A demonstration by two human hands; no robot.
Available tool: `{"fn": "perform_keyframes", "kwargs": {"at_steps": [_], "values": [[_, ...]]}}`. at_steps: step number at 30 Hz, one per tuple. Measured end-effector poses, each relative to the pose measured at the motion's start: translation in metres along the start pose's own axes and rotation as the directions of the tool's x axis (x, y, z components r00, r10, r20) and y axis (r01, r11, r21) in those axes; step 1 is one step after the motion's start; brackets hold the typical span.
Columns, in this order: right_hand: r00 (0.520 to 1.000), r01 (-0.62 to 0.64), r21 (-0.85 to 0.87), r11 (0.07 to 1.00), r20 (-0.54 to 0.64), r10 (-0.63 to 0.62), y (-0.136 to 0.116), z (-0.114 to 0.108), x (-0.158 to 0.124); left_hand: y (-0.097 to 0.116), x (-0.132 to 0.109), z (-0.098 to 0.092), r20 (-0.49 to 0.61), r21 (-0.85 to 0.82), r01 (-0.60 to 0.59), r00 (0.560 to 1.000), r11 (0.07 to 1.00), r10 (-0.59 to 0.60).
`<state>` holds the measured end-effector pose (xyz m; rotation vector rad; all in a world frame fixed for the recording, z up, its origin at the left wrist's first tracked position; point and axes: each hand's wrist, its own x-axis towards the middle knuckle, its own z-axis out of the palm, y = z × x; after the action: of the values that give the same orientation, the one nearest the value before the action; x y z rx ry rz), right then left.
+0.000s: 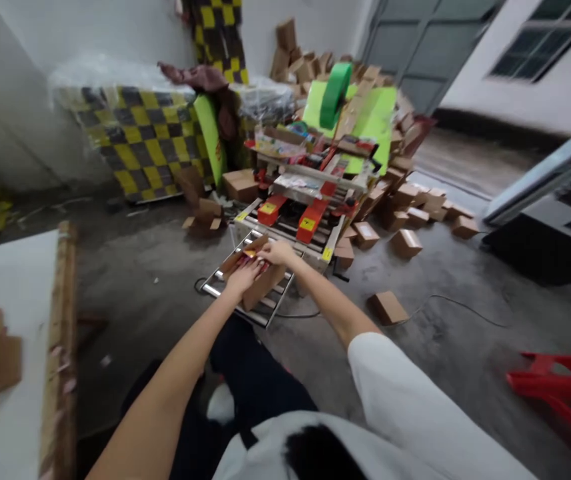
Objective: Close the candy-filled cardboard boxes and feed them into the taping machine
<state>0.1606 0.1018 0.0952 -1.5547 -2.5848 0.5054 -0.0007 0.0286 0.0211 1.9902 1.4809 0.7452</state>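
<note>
An open cardboard box point(261, 288) rests on the roller conveyor point(211, 291) in front of me, its flaps raised. Inside it are small red packets, with a bit of gold or orange point(250, 253) showing at the far end. My left hand point(245, 275) reaches over the near left side, fingers stretched out on the red contents. At the far right edge of the box, my right hand point(277, 253) has its fingers bent over the cardboard; its fingertips are partly hidden.
Beyond the conveyor stands a carton-sealing machine point(310, 223) with red guides and a green tape roll point(335, 95). Closed cartons point(405, 244) lie scattered on the floor to the right. A white table point(10, 287) holds cardboard at left; a red frame point(560, 383) stands at right.
</note>
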Motion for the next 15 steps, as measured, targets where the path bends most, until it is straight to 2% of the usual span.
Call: {"fn": "perform_keyframes", "kwargs": {"at_steps": [5, 9, 12, 15], "values": [[0.978, -0.091, 0.0, 0.996, -0.188, 0.09, -0.007, 0.03, 0.018, -0.023, 0.006, -0.007, 0.005, -0.154, 0.048, 0.999, 0.987, -0.048], [0.952, -0.108, 0.01, 0.994, -0.288, 0.106, -0.008, 0.036, 0.029, -0.022, 0.0, -0.017, -0.012, -0.234, 0.046, 0.999, 0.971, -0.05], [0.937, -0.091, 0.019, 0.996, -0.338, 0.092, -0.007, 0.036, 0.025, -0.011, -0.01, -0.011, -0.089, -0.166, -0.024, 0.996, 0.986, 0.009], [0.9, -0.088, 0.063, 0.994, -0.423, 0.107, -0.014, 0.046, 0.006, 0.003, -0.016, 0.001, -0.254, -0.002, -0.015, 0.967, 1.0, 0.014]]}}
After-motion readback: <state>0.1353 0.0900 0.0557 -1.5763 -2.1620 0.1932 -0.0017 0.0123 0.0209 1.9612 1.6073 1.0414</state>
